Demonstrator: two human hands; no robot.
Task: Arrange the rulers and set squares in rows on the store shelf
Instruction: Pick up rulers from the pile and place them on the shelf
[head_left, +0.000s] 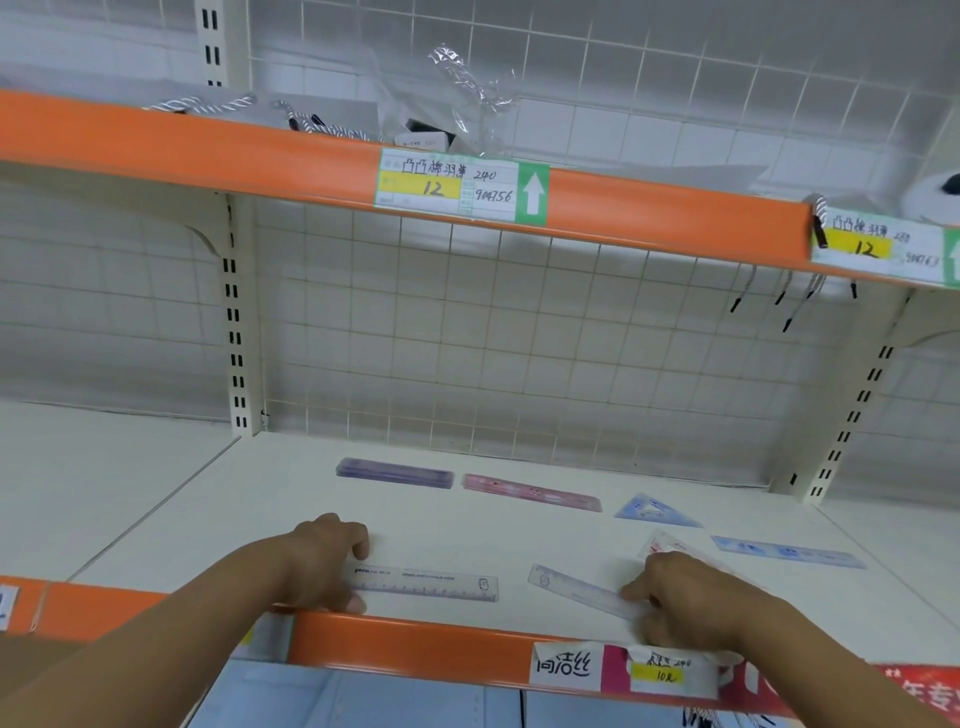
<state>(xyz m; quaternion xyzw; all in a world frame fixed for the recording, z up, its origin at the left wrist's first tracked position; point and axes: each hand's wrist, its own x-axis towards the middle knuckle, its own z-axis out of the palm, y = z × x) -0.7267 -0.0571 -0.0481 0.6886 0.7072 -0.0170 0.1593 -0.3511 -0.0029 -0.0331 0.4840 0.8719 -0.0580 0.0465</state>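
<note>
Transparent plastic throughout, head view: the left hand pinches the near end of a clear ruler lying parallel to the orange lip at the front of the shelf. The right hand, well apart from it, curls on the end of a tilted ruler. Behind lie a purple ruler stack, a pink ruler, a blue set square and a blue ruler, all flat. Such pieces are judged light, thin, stiff yet snappable, and slick on painted metal, so sliding them by the ends or lifting an edge suits better than a top grasp. A reddish set square is half covered by the right hand, whose fingertips are hidden. The rulers' printing is too faint to read.
</note>
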